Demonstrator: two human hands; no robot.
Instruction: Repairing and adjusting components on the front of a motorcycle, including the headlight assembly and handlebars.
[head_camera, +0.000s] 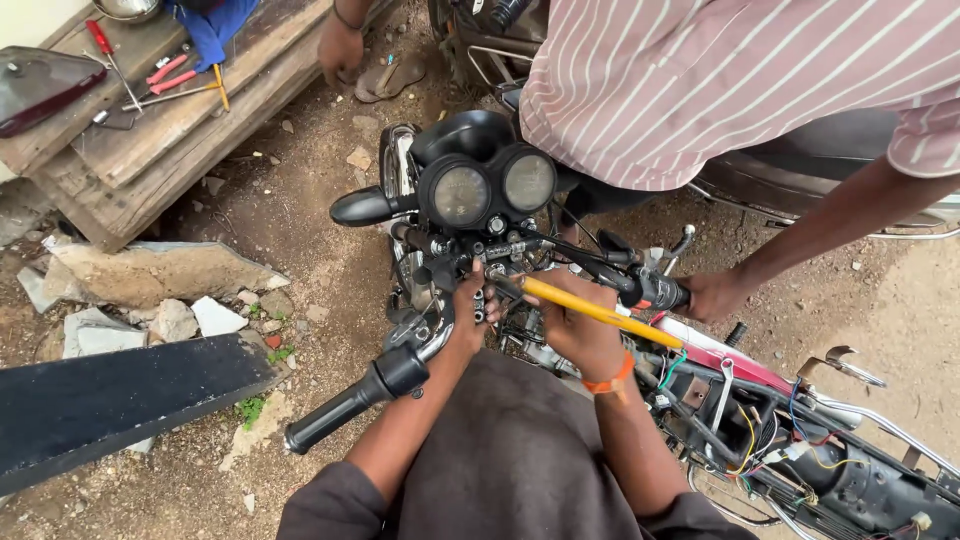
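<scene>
1. My right hand (585, 325) is closed around a yellow-handled tool (590, 308), tip pointing at the handlebar clamp (490, 262).
2. My left hand (468, 312) pinches a small part at the clamp, just left of the tool's tip.
3. Another person's hand (712, 295) holds the far handlebar grip (655, 291).

No packages, labels, signs, screens apparently

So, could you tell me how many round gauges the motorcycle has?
2. The left gauge and the right gauge sit side by side above the handlebar, just beyond the left hand and right hand. None seem hidden.
</scene>
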